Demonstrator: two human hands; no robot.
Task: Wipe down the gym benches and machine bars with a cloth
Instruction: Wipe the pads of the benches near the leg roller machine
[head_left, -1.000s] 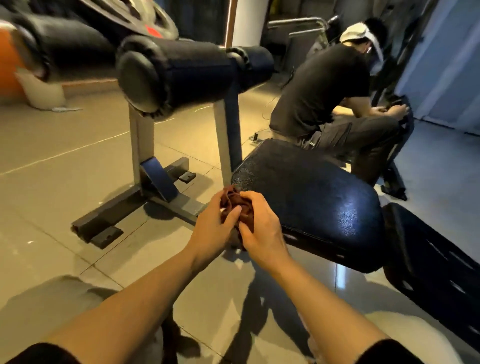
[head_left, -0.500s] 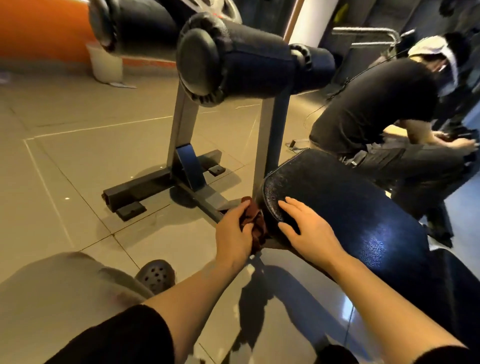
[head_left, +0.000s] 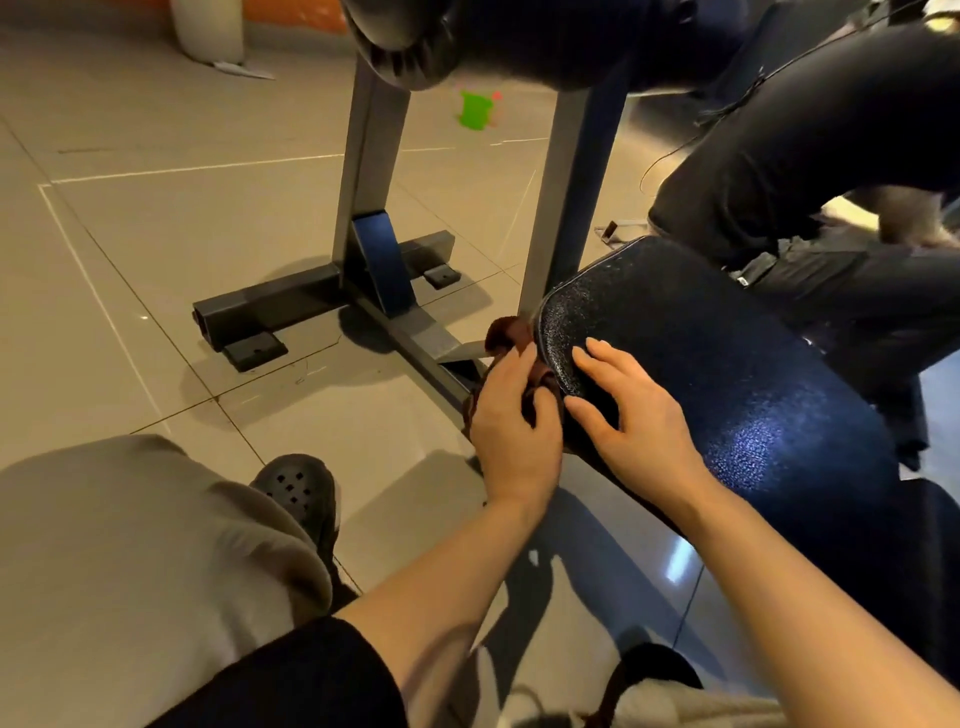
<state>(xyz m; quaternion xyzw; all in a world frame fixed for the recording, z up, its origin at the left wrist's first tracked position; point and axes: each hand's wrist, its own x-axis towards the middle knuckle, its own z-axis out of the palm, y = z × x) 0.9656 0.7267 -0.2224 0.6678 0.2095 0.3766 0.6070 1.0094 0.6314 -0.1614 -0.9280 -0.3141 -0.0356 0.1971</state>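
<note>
Just one cloth (head_left: 511, 332) bunched in left hand (head_left: 511, 426); right hand (head_left: 631, 410) flat, fingers spread, on one bench pad (head_left: 727, 374).

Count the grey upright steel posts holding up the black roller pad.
2: left grey upright steel post rising from the floor base; right grey upright steel post beside the blue bench pad. Others may be hidden.

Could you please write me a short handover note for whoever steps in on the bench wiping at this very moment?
Left hand: grips the bunched dark brown cloth, pressed against the front edge of the dark blue textured padded bench seat.
Right hand: open, fingers flat on the seat's front end, no grip on anything.
Done: I cannot tell how much of the seat is already wiped.
Left: the seat top, the grey steel frame uprights and the black padded roller overhead.
</note>
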